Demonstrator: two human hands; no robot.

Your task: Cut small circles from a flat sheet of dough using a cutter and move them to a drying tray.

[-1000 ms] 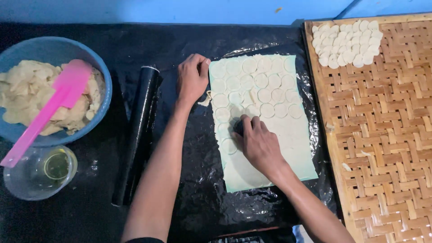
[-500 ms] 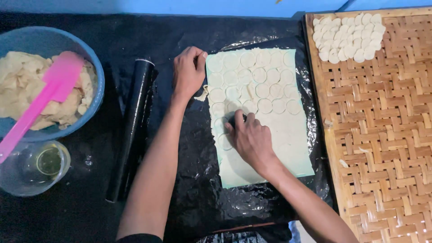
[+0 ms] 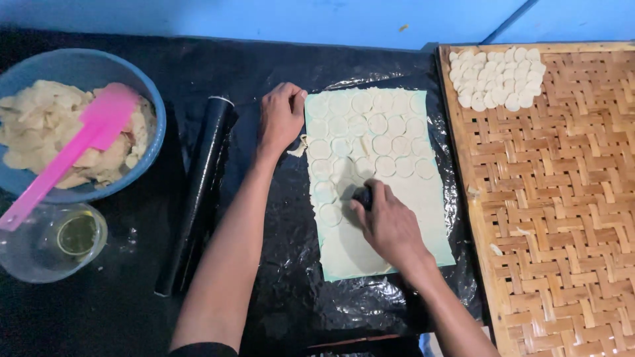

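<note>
A pale rolled-out dough sheet (image 3: 423, 218) lies on black plastic film, its upper half marked with several cut circles. My left hand (image 3: 280, 118) rests flat on the sheet's upper left corner, pinning it. My right hand (image 3: 387, 225) is closed around a small dark round cutter (image 3: 363, 196), pressed onto the dough near the sheet's middle left. A black rolling pin (image 3: 198, 192) lies to the left of my left arm.
A woven bamboo tray (image 3: 562, 218) at the right holds several cut dough rounds (image 3: 496, 76) in its top corner. At the left, a blue bowl (image 3: 155, 142) with dough scraps and a pink spatula (image 3: 73, 152). Below it stands a clear glass bowl (image 3: 53, 241) with oil.
My right hand has shifted with the cutter a little down and left on the dough sheet. My left hand stays on the corner.
</note>
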